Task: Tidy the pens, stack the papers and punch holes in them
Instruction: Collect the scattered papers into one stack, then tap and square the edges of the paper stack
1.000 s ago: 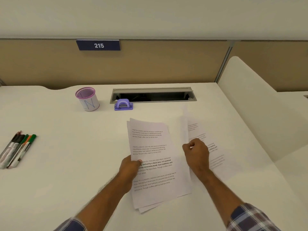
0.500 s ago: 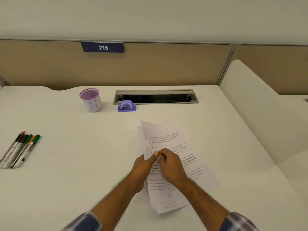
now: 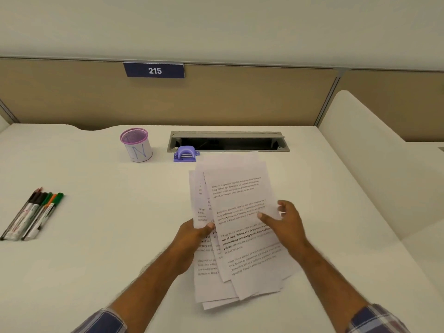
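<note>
Several printed white papers lie in a loose, fanned pile at the middle of the white desk. My left hand pinches the pile's left edge, thumb on top. At the right edge is my right hand, its thumb on the top sheet and its fingers spread beside the edge. Several pens lie side by side at the desk's left. A purple mesh pen cup stands at the back, with a purple hole punch to its right.
A grey cable slot is sunk into the desk behind the punch. A tan partition with a "215" sign runs along the back. A white side panel rises on the right.
The extra sheet my right hand carried has joined the pile. Both hands met at the pile's middle, then spread to its left and right edges. The top sheets now reach farther toward the slot.
</note>
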A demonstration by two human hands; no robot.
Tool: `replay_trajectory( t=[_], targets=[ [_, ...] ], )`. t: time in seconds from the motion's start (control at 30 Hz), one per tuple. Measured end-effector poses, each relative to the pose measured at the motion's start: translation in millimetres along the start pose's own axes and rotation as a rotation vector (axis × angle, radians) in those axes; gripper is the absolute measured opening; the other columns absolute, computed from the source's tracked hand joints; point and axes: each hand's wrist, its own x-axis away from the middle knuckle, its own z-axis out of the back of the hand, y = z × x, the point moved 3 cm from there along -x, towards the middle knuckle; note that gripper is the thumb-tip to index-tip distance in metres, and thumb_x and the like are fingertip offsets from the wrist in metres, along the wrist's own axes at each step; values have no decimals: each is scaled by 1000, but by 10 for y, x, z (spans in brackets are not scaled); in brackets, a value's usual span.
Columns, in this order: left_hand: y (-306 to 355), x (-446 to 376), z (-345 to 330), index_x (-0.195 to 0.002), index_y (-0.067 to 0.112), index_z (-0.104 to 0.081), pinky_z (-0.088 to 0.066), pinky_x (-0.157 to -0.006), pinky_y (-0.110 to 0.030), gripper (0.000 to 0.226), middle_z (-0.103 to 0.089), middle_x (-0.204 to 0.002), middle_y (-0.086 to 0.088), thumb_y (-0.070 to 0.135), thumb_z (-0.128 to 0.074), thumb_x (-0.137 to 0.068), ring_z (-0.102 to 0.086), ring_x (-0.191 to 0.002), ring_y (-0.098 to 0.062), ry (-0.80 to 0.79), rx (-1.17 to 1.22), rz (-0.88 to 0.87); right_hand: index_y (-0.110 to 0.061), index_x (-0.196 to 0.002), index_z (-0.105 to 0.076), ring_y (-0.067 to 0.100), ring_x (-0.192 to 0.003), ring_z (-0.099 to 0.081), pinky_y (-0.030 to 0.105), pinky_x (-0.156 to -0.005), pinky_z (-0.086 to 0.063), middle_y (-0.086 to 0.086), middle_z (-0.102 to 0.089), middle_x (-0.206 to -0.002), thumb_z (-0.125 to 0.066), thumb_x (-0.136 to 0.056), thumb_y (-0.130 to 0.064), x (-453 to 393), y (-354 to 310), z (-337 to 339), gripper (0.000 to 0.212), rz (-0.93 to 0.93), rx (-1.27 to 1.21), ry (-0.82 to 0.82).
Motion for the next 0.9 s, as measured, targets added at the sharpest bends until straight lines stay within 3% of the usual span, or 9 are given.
replay_trajectory(
  t=[0.1, 0.2, 0.3, 0.43, 0.57, 0.67, 0.8, 0.9],
  targets=[
    [111, 30, 69, -121, 14, -68, -61, -80, -48, 26, -76, -113, -10, 19, -63, -96, -74, -101, -32, -55, 15, -28, -14, -131, -48, 19, -109, -59, 33, -91, -48, 2, -58, -123, -88, -65, -37, -101, -54, 134, 80, -85, -158, -90],
    [206, 83, 86, -119, 16, -70, -60, -85, -53, 29, -74, -116, -14, 28, -64, -94, -72, -103, -36, -94, 20, -68, -10, -117, -66, 27, -101, -71, 47, -94, -55, 9, -73, -114, -84, -67, -33, -118, -144, 121, 58, -94, -361, -360],
    [296, 137, 45, -125, 18, -66, -53, -94, -62, 46, -72, -118, -16, 50, -51, -96, -70, -106, -39, -81, 38, -133, -6, -114, -69, 31, -103, -71, 47, -92, -56, 13, -73, -114, -80, -73, -20, -24, -212, -3, 45, -116, -461, -502],
    [449, 218, -53, -144, 23, -49, -45, -103, -64, 83, -63, -135, -13, 75, -49, -78, -62, -121, -38, -185, 70, -188, -1, -114, -67, 37, -102, -70, 47, -87, -57, 17, -73, -112, -75, -76, -4, 81, -318, -124, 38, -128, -566, -487],
    [644, 297, -35, -149, 19, -40, -45, -103, -62, 101, -55, -145, -15, 80, -58, -71, -55, -130, -37, -310, 54, -332, 0, -115, -65, 38, -99, -71, 52, -87, -57, 19, -73, -111, -76, -74, -9, 115, -541, -61, 44, -79, -607, -413],
    [820, 343, 0, -148, 15, -42, -48, -100, -60, 92, -57, -143, -16, 66, -67, -76, -56, -129, -38, -312, 17, -387, 0, -115, -65, 39, -99, -70, 53, -86, -56, 19, -73, -111, -73, -80, -5, 144, -752, 7, 37, 6, -615, -380],
    [1007, 334, 31, -126, 11, -65, -54, -91, -61, 47, -72, -120, -14, 25, -76, -83, -69, -109, -39, -152, -81, -451, -9, -111, -67, 35, -95, -72, 47, -78, -61, 12, -75, -107, -74, -79, -7, 212, -994, 74, 33, 149, -571, -385],
    [1134, 359, 35, -121, 10, -69, -56, -88, -59, 40, -74, -116, -14, 17, -76, -82, -71, -104, -36, -135, -84, -493, -14, -108, -70, 33, -93, -73, 45, -77, -61, 10, -75, -107, -77, -76, -13, 258, -1133, 125, 33, 230, -568, -378]
  ],
)
